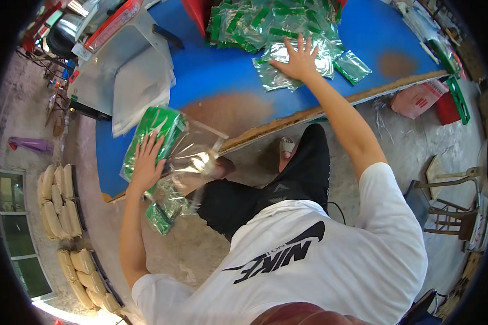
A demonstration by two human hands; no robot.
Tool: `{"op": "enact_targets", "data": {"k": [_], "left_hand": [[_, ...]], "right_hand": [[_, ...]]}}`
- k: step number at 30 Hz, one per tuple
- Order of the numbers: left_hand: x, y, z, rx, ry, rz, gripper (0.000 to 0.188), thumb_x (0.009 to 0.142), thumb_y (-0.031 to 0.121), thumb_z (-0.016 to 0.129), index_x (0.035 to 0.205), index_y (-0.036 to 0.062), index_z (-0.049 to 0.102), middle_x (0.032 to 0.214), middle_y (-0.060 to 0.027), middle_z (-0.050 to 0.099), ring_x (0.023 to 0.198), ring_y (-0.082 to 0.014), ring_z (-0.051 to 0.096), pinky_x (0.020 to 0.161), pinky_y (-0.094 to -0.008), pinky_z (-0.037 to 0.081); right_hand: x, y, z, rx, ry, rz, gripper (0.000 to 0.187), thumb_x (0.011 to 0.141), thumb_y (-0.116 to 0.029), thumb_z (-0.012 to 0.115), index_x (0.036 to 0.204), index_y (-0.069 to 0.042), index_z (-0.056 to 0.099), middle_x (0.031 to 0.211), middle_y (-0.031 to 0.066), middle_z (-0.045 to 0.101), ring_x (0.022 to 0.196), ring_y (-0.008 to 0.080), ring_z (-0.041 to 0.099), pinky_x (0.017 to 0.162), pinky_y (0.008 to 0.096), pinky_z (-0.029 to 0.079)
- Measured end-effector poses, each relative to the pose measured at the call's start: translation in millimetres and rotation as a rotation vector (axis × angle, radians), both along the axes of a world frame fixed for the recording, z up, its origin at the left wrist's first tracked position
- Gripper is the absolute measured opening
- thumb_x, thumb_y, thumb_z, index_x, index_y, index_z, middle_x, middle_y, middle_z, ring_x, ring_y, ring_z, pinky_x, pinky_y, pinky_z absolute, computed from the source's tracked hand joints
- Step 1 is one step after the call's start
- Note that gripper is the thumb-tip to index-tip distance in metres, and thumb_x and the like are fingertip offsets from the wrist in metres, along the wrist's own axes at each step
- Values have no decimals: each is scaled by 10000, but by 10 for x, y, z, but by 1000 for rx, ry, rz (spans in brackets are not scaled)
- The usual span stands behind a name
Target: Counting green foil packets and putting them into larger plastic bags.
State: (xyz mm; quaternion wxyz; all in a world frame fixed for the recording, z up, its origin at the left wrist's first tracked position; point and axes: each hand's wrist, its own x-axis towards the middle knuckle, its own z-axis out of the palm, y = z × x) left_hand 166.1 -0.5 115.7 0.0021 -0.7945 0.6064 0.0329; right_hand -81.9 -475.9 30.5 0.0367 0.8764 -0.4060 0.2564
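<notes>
Both hands in view, well apart over the blue desk point(200, 67).

Left hand point(147, 162): laid on a green bundle point(165, 123) at the near left edge of the desk. Fingers extended, lying along the bundle's upper face. Grip: cannot tell whether the thumb closes on the bundle or only rests against it. Clear film point(200, 146) spreads right from the bundle, over the near edge; it is partly blurred. Just nearer, a small green packet point(159, 218) shows below the desk edge; its support is unclear.

Right hand point(301, 60): palm down on clear packets point(279, 76) with green strips, at the near side of a large heap point(255, 24). Grip: wide, fingers and thumb spread, nothing enclosed. One loose packet point(354, 67) lies just right of the heap. A red wall point(196, 16) stands at the heap's left side.

Surroundings: grey stand point(100, 81) at far left with translucent sheets point(141, 86) against it; worn brown patch point(228, 111) on the desk between the hands. Stacked tan sacks point(59, 203) well left, chair point(453, 203) well right.
</notes>
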Motion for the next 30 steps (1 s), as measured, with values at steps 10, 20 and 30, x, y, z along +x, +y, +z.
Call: {"op": "enact_targets", "data": {"k": [10,20,30], "left_hand": [[-687,-48,-3,-487,384,361,378,907,166,658,1249,24,582,1239,-135,623,1142,-330,600,956,-430,489],[-2114,-662,-894,-990,2034,799,434,1016,361,540,1194,-34,568,1161,-159,646,1025,-219,652,861,-354,553],[-2116,-730,-855,-1013,2029,830,242,942,133,658,1171,76,604,1136,-14,660,1031,-147,633,894,-356,541]], "right_hand": [[548,1189,60,317,-31,363,906,872,-786,388,1514,-147,362,1574,246,239,1460,473,158,1142,662,110],[-432,2276,279,282,61,1217,654,940,-543,530,1313,-6,550,1396,199,516,1357,367,413,1146,527,270],[-464,2059,437,462,54,1213,356,946,-224,568,1222,-4,617,1308,190,582,1238,357,527,1076,452,389]]}}
